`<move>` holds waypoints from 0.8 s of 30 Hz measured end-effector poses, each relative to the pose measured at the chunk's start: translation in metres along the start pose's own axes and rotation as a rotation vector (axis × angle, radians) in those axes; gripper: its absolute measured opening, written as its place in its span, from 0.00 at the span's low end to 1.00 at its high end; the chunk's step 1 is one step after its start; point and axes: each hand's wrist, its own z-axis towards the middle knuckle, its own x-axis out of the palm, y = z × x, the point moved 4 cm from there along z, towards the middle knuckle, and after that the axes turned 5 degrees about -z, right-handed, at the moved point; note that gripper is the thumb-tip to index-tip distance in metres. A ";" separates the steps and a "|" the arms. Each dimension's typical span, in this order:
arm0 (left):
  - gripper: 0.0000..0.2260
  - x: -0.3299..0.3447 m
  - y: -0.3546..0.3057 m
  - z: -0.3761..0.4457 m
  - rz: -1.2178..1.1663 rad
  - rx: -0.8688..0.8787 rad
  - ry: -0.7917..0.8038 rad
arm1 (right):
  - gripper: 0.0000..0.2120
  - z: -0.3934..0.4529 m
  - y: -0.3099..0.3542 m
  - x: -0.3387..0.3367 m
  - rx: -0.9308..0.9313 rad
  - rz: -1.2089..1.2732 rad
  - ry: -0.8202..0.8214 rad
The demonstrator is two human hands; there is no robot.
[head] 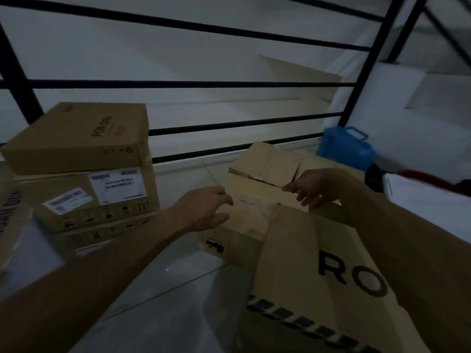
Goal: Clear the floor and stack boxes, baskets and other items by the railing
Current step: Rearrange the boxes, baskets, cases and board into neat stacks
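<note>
A brown cardboard box point(257, 189) with open, creased flaps lies on the floor by the black railing point(244, 123). My left hand point(206, 210) grips its left edge. My right hand point(321, 187) pinches the taped edge of a raised flap on its right side. In front of it leans a larger flattened box point(318, 281) printed with the letters "RO". To the left stands a stack of closed cardboard boxes point(84, 174) with white shipping labels, also against the railing.
A blue plastic case with a handle point(346, 146) sits at the right by the railing post. White fabric and something red point(423, 182) lie at the far right. Pale tiled floor point(173, 289) shows between the stack and the boxes. A stairwell drops behind the railing.
</note>
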 end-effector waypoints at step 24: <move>0.32 0.059 0.071 0.024 0.077 -0.410 0.405 | 0.45 0.057 0.000 0.031 0.021 -0.011 0.135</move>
